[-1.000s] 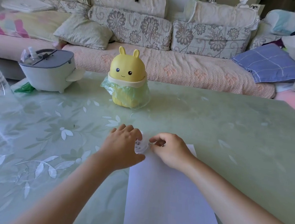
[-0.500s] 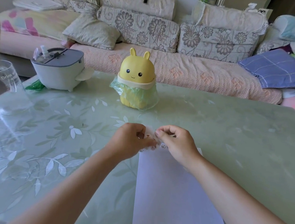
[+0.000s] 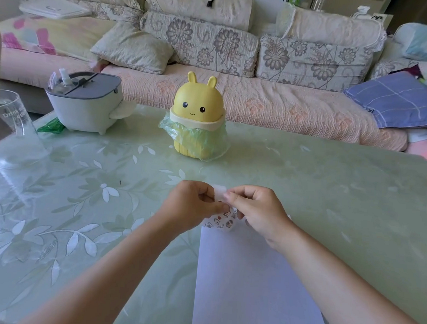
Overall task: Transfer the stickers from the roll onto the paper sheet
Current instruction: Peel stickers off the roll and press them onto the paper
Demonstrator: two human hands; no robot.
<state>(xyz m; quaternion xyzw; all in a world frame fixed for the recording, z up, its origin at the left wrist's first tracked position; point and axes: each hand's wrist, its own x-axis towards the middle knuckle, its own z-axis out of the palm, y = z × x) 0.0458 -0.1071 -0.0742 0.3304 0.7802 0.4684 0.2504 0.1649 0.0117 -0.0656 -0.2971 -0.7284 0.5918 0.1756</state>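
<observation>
A white paper sheet (image 3: 256, 282) is laid flat on the near part of the green floral table (image 3: 333, 198). Just above the sheet's far edge, the sticker roll (image 3: 219, 220), printed with small cartoon figures, is held between both hands. The left hand (image 3: 190, 206) is curled around the roll, with the thumb pressed against it. The free white strip end is pinched by the right hand (image 3: 257, 209) between thumb and forefinger. Farther back, a yellow rabbit-shaped bin (image 3: 198, 116) lined with a green bag is placed at table centre. A grey lidded container (image 3: 83, 104) and a clear cup (image 3: 1, 122) are positioned to the left, and a sofa (image 3: 264, 101) is located behind the table.
</observation>
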